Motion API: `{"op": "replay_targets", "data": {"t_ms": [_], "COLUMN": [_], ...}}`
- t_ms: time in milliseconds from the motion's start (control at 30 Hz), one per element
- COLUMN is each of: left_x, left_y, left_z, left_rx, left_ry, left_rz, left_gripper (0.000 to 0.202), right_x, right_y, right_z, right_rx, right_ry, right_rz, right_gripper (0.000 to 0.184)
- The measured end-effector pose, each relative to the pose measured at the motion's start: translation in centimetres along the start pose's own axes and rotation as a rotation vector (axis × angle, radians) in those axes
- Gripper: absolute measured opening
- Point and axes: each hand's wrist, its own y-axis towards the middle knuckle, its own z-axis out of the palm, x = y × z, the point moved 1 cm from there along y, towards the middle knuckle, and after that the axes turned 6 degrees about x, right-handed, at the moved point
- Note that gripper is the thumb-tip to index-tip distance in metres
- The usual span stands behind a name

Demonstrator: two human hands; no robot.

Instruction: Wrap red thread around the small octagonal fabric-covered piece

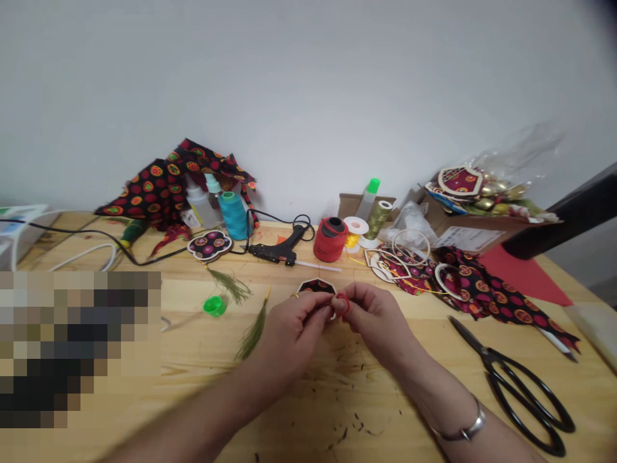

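Note:
My left hand [296, 321] and my right hand [376, 315] meet at the fingertips above the middle of the wooden table. Red cord [344, 301] loops about my right fingertips, and both hands pinch it closely; the exact grip points are partly hidden. Just behind the fingers is a flat angular ornament [317, 285] with a pale rim and dark patterned fabric, its lower part covered by my hands. A thin strand runs from near it toward the red spool of cord [330, 239]. Left of my left hand lies a green tassel [254, 329].
Black scissors [520, 392] lie at right. Behind are a glue gun [279, 249], a turquoise thread spool [235, 216], patterned fabric [159, 186] and a filled cardboard box [472, 231]. A green cap [214, 306] and a flower-shaped ornament [209, 245] sit at left. Dark scraps dot the front.

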Motion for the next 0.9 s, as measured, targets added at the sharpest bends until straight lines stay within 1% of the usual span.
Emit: {"op": "replay_targets", "data": {"t_ms": [100,267,433,533,600,667,900], "left_x": [-0.06,-0.33,-0.53,-0.41,-0.36,-0.41,-0.77], "left_y": [0.06,0.2,0.32,0.24,0.22,0.25,0.4], "left_z": [-0.13,-0.36,-0.32,-0.11,0.02,0.05,-0.4], "left_rx": [0.0,-0.008,0.002,0.046,0.09,0.108,0.047], "left_ry": [-0.077,-0.21,-0.371,-0.531,-0.589,-0.559,-0.324], "left_rz": [-0.063,-0.122,-0.196,-0.228,-0.251,-0.27,-0.264], "left_gripper": [0.024,0.022,0.019,0.022,0.026,0.028,0.021], "right_x": [0.04,0.03,-0.04,-0.07,-0.09,-0.15,-0.46], "right_y": [0.0,0.04,-0.06,-0.09,-0.08,-0.04,-0.01], "right_z": [0.0,0.0,-0.01,-0.06,-0.09,-0.1,-0.07], "right_rx": [0.001,0.007,0.01,0.019,0.017,0.007,0.013], "right_ry": [-0.005,0.03,-0.018,-0.036,-0.04,-0.044,-0.019], "right_rz": [0.003,-0.01,-0.012,-0.019,-0.025,-0.033,-0.04], "right_gripper": [0.011,0.011,0.008,0.009,0.01,0.01,0.006]}}
